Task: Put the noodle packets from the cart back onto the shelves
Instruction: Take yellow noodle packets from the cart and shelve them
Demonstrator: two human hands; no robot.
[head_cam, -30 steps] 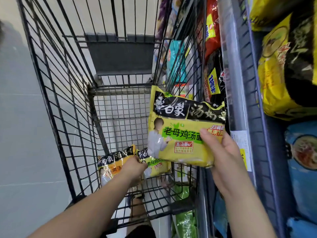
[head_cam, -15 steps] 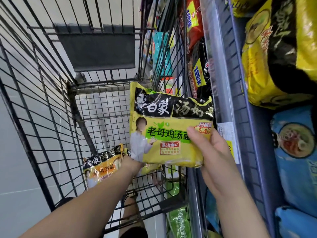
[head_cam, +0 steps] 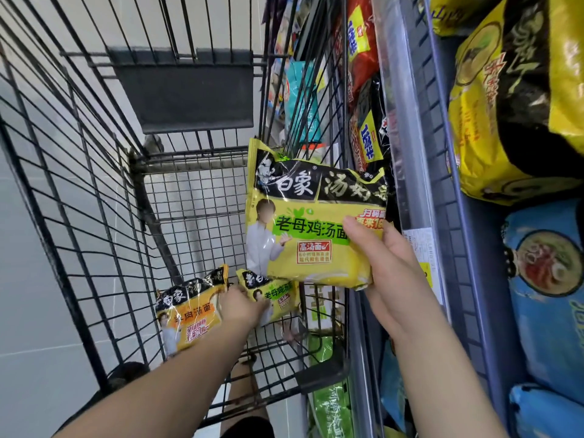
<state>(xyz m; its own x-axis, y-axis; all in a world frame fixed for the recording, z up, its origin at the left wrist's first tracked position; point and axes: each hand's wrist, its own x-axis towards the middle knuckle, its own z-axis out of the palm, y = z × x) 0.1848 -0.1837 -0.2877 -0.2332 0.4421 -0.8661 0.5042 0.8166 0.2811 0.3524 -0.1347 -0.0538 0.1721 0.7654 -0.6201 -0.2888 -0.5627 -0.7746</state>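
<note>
Three noodle packets are visible at the cart (head_cam: 79, 191), a black wire trolley standing beside the shelves (head_cam: 442, 153). The right hand (head_cam: 388, 267) holds the yellow-green packet (head_cam: 303, 222) above the cart's right side, close to the shelf edge; the thumb lies across the front face of the packet near its lower right corner, and the remaining fingers are behind it (hidden, so their exact curl cannot be told). The packet is upright, label facing the camera, clear of the cart floor.

The left hand (head_cam: 243, 306) reaches down into the cart basket. It rests between the orange packet (head_cam: 189, 311) on its left and a second yellow-green packet (head_cam: 278, 295) on its right, and overlaps both. Its fingers point away from the camera and are covered by the back of the hand, so whether they have closed on either packet cannot be told.

Both lower packets lie on the cart floor near its right rear corner, just beside one another. The shelves on the right carry large yellow multipacks (head_cam: 505, 99) above and blue multipacks (head_cam: 546, 279) below.
</note>
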